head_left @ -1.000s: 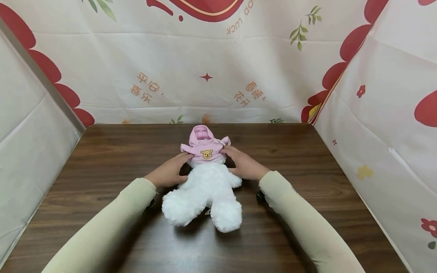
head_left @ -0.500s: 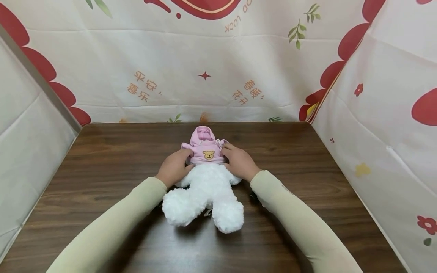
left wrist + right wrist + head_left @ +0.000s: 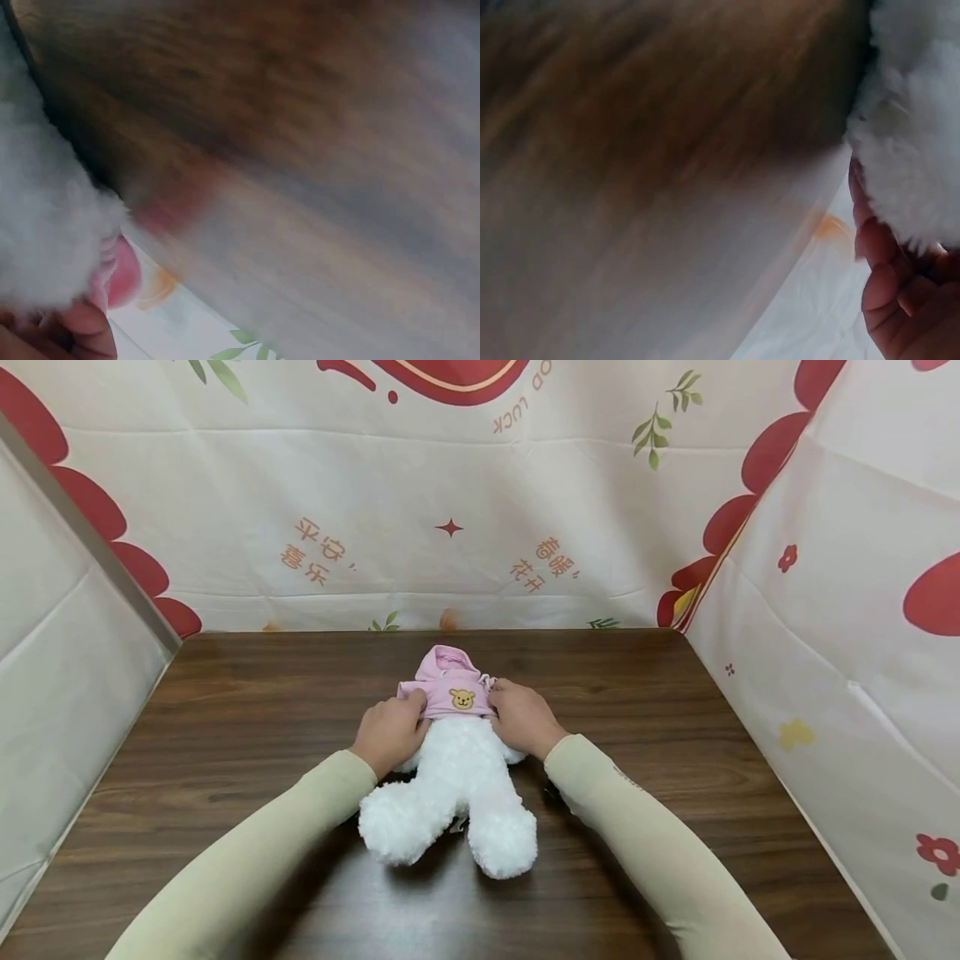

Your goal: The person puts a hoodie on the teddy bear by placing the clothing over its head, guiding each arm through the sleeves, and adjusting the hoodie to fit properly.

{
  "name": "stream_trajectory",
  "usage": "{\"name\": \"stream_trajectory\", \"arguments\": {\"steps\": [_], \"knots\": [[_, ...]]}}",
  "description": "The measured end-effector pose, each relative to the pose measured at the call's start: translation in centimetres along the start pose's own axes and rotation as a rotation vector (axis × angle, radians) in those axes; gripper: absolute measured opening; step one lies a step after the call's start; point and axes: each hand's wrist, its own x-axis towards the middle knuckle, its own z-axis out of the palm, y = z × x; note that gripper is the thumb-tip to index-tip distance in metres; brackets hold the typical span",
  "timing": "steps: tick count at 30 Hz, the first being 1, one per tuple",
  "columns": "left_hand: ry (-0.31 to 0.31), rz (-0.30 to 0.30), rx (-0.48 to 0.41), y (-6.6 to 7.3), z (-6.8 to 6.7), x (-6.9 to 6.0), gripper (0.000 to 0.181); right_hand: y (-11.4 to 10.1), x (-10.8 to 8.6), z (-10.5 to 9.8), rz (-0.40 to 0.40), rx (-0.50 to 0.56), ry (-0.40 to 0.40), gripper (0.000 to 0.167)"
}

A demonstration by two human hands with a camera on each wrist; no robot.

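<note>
Head view. Item: one white fluffy plush toy (image 3: 463,768), lying at the middle of a dark wood-grain table (image 3: 247,718), its legs spread and pointing toward the wearer. Between the legs I note a small pale scrap (image 3: 458,825) (too small for me to identify). Item: one pink hoodie (image 3: 441,701), doll-sized, covering the toy's upper end; its hood lies toward the table's far edge, and its chest bears a yellow bear-face patch (image 3: 462,699). Item: white drawstring (image 3: 488,681), a short stretch, just beside the right hand (image 3: 523,718). That hand pinches the hoodie's right side near the hem. The left hand (image 3: 390,731) pinches the opposite side, thumb on top. Two cream sleeves (image 3: 255,852) cover the forearms. Beyond the table: a white backdrop (image 3: 480,468), printed with a red four-pointed star (image 3: 449,527) and orange Chinese characters.

Left wrist view. I find curled fingers low in the left corner, against white fur; which part of the toy this is, I cannot tell. Pink shows just above them. The table is blurred; a green leaf print (image 3: 259,349) sits at the bottom edge.

Right wrist view. Bent fingers at lower right, touching white fur. What the fingertips hold is hidden here; I read that grip from the head view alone.
</note>
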Motion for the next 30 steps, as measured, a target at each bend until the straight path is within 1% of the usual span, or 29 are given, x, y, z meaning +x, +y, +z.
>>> {"name": "stream_trajectory", "arguments": {"steps": [3, 5, 7, 9, 10, 12, 13, 15, 17, 19, 21, 22, 24, 26, 27, 28, 30], "knots": [[0.012, -0.019, 0.022, 0.5, -0.1, 0.0, 0.021, -0.3, -0.1, 0.1, 0.032, 0.001, 0.025, 0.017], [0.022, -0.007, 0.037, 0.8, -0.2, -0.1, 0.019, -0.5, -0.2, 0.1, 0.037, -0.006, 0.037, 0.018], [0.021, 0.022, 0.041, 0.9, -0.3, -0.1, 0.016, -0.6, -0.2, -0.1, 0.023, -0.023, 0.041, 0.018], [-0.001, 0.051, 0.034, 0.8, -0.4, 0.0, 0.016, -0.5, -0.2, -0.6, 0.005, -0.030, 0.013, 0.017], [-0.018, 0.059, 0.023, 0.7, -0.5, 0.0, 0.018, -0.5, -0.2, -1.0, -0.004, -0.018, -0.015, 0.016], [-0.064, 0.067, -0.017, 0.4, -1.0, -0.1, 0.020, -0.4, -0.1, -1.8, -0.017, 0.021, -0.081, 0.015], [-0.083, 0.069, -0.041, 0.3, -1.3, -0.2, 0.021, -0.3, -0.1, -2.4, -0.020, 0.060, -0.111, 0.015], [-0.095, 0.069, -0.083, 0.2, -2.2, -0.5, 0.017, -0.2, -0.3, -3.4, -0.009, 0.150, -0.135, 0.015], [-0.064, 0.082, -0.111, 0.4, -3.1, -0.9, 0.013, -0.3, -0.6, -4.4, -0.007, 0.229, -0.109, 0.013], [-0.016, 0.126, -0.120, 0.7, -3.8, -1.1, 0.017, -0.8, -1.1, -5.0, -0.032, 0.289, -0.064, 0.011], [0.009, 0.184, -0.114, 1.0, -4.1, -1.3, 0.029, -1.4, -1.5, -5.1, -0.076, 0.291, -0.053, 0.017], [0.005, 0.214, -0.111, 1.2, -4.1, -1.3, 0.034, -1.7, -1.7, -5.0, -0.106, 0.285, -0.061, 0.024], [-0.035, 0.261, -0.102, 1.4, -4.0, -1.5, 0.045, -2.3, -1.9, -4.5, -0.161, 0.257, -0.091, 0.038], [-0.085, 0.276, -0.093, 1.7, -3.7, -1.7, 0.050, -2.9, -2.1, -3.9, -0.181, 0.229, -0.117, 0.046], [-0.100, 0.279, -0.082, 1.8, -3.5, -1.7, 0.051, -3.1, -2.2, -3.7, -0.181, 0.222, -0.120, 0.048], [-0.109, 0.281, -0.072, 1.8, -3.4, -1.8, 0.051, -3.2, -2.2, -3.5, -0.180, 0.212, -0.115, 0.048], [-0.105, 0.298, -0.040, 2.0, -3.1, -1.8, 0.052, -3.3, -2.4, -3.1, -0.170, 0.197, -0.105, 0.048]]}}
